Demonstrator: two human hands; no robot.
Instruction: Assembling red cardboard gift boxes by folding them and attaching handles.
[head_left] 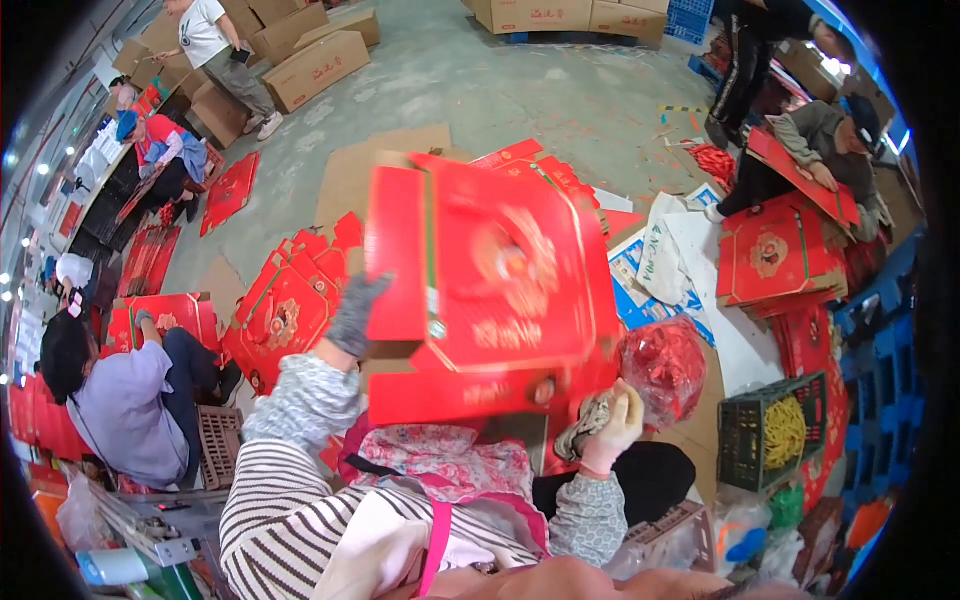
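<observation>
Our grey-gloved left hand (pixel 360 312) meets the left side of the red carton (pixel 515 265); our pale-gloved right hand (pixel 614 430) curls near its lower right corner — we cannot tell whether either grips. The carton spans the space before our floral apron (pixel 445 458) — a red bundle (pixel 663 372) sits just right.

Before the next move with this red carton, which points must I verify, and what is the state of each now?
1. Left hand at the red carton's left edge: ok.
2. Grey glove on that hand: ok.
3. Right hand touching the carton: cannot tell.
4. Carton sharp in view: not ok, its print is blurred.
5. Plastic bag near the right hand: ok.
</observation>
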